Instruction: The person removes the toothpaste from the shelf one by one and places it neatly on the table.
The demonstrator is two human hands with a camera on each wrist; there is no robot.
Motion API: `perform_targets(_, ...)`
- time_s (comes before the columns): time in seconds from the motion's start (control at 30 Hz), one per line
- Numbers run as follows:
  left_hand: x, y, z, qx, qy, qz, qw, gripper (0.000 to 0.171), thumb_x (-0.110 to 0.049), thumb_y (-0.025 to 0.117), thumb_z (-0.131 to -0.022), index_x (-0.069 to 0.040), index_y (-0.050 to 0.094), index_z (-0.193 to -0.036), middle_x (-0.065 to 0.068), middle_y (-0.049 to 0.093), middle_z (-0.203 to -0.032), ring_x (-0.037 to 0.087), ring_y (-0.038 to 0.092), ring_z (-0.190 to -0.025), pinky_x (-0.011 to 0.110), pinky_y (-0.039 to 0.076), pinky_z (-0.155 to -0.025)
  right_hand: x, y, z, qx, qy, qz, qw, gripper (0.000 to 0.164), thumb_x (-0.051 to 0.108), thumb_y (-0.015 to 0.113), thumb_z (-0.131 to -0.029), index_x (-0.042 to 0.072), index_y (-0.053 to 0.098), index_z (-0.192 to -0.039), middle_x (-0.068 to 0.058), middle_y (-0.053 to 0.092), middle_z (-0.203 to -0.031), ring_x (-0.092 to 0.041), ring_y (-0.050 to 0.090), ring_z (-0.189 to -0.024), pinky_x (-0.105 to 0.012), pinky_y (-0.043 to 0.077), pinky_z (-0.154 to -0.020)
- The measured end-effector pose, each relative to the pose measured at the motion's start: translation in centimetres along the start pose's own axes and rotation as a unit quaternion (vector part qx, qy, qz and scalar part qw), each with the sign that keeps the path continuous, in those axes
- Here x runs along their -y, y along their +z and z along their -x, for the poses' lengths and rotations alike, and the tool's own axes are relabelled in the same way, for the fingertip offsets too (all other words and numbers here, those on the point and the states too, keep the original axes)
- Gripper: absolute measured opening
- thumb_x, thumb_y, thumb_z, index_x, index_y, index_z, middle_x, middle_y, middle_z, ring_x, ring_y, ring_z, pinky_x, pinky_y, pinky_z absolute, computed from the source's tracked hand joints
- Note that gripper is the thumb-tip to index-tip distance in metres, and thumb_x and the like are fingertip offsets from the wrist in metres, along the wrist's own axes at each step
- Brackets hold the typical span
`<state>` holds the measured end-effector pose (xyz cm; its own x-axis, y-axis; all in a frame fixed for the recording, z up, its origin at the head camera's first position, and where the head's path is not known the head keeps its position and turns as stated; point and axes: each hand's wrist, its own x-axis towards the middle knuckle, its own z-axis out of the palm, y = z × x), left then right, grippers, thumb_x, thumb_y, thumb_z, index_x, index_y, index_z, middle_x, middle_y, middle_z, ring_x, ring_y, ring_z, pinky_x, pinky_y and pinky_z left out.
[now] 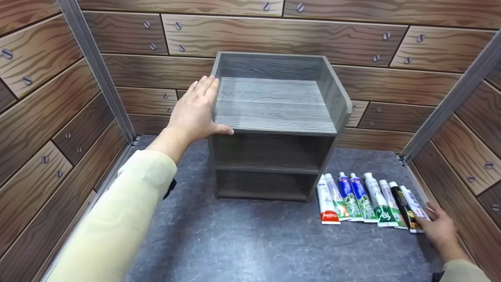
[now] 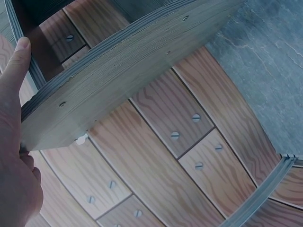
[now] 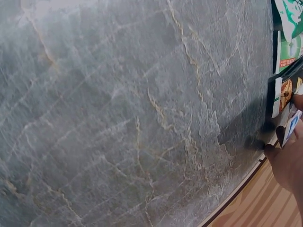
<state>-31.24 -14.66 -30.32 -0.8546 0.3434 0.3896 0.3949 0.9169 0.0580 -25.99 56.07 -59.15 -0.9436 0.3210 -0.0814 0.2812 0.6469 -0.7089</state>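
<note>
A grey wood-grain shelf unit (image 1: pixel 274 102) stands upright near the back wall, with an open top tray and two compartments below. My left hand (image 1: pixel 196 111) grips its left side panel (image 2: pixel 118 85). The thumb lies across the front of the top board, with the fingers along the panel. To the right of the unit, several toothpaste tubes lie side by side, among them a red-ended white tube (image 1: pixel 327 201) and a black tube (image 1: pixel 407 209). At the row's right end my right hand (image 1: pixel 440 227) pinches the crimped end of a white toothpaste tube (image 1: pixel 413 201).
Wood-patterned walls (image 1: pixel 250 35) with metal corner posts (image 1: pixel 98 70) enclose the grey marbled floor (image 1: pixel 235 243). My right hand is close to the right wall (image 1: pixel 465 176). The tube row's left end lies beside the shelf unit's right front corner.
</note>
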Motion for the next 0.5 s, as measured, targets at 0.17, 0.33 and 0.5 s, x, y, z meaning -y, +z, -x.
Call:
perform_targets(0.17,-0.3,-0.1,-0.4,0.001,0.009,0.001,1.0000,0.139,-0.070,0.090,-0.068,0.004,0.024,-0.166,0.022,0.027,-0.172,0.034,0.020,-0.161,0.041,0.009,-0.133,-0.3,-0.5,0.6,0.002,0.006,-0.001,1.000,0.072,0.009,0.058,-0.104,-0.013,0.021,-0.161,-0.040,0.036,-0.154,-0.056,0.038,-0.144,-0.003,0.037,-0.070)
perform_targets(0.33,-0.4,0.0,-0.7,0.003,0.013,0.003,0.9999,0.139,-0.071,0.090,-0.068,0.003,0.024,-0.166,0.021,0.027,-0.172,0.033,0.019,-0.162,0.042,0.011,-0.133,-0.6,-0.7,0.9,0.010,0.010,-0.014,1.000,0.073,0.010,0.056,-0.105,-0.012,0.018,-0.162,-0.042,0.033,-0.155,-0.055,0.035,-0.146,-0.001,0.037,-0.071)
perform_targets(0.5,-0.5,0.2,-0.8,0.003,0.011,0.008,0.9999,0.138,-0.070,0.090,-0.069,0.002,0.023,-0.167,0.021,0.026,-0.173,0.035,0.019,-0.161,0.044,0.012,-0.133,-0.8,-1.0,1.2,0.017,0.016,-0.022,0.999,0.077,0.015,0.057,-0.106,-0.010,0.013,-0.164,-0.043,0.030,-0.157,-0.057,0.034,-0.147,-0.002,0.038,-0.070)
